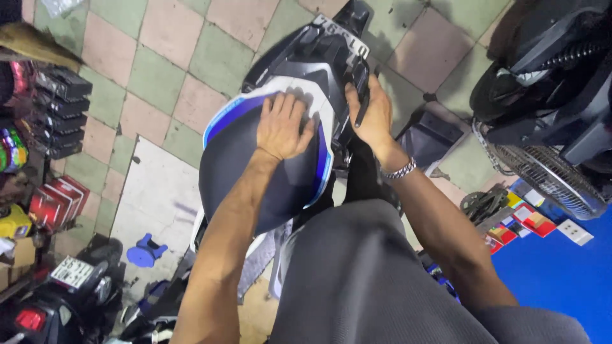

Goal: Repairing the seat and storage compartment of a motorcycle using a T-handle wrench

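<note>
Dark navy vinyl covers the scooter seat point(255, 172), edged with blue and white stripes; its long axis runs from the lower middle of the view up and to the right, toward the tail section point(319, 57) with its number plate point(341, 35) at the far end. The seat sits at the centre of the picture, above a checkered floor point(159, 76) of green and pink tiles.

The left hand point(282, 126) lies flat on the rear of the seat, fingers spread and pressed against the cover, holding nothing. The right hand point(371, 114) is wrapped around the black grab rail point(361, 79) beside the tail, fingers curled over it (a metal bracelet point(400, 170) sits on that wrist).

Around it: one second scooter point(554, 70) stands at the upper right, with one wire fan guard point(548, 175) below it. One blue plastic stool point(145, 250) rests on a pale floor mat point(159, 197) to the left. Stacked black boxes point(60, 111) and red boxes point(57, 200) line the left edge; I cannot count them surely. Grey shorts point(370, 280) fill the foreground and hide the seat's near end.
</note>
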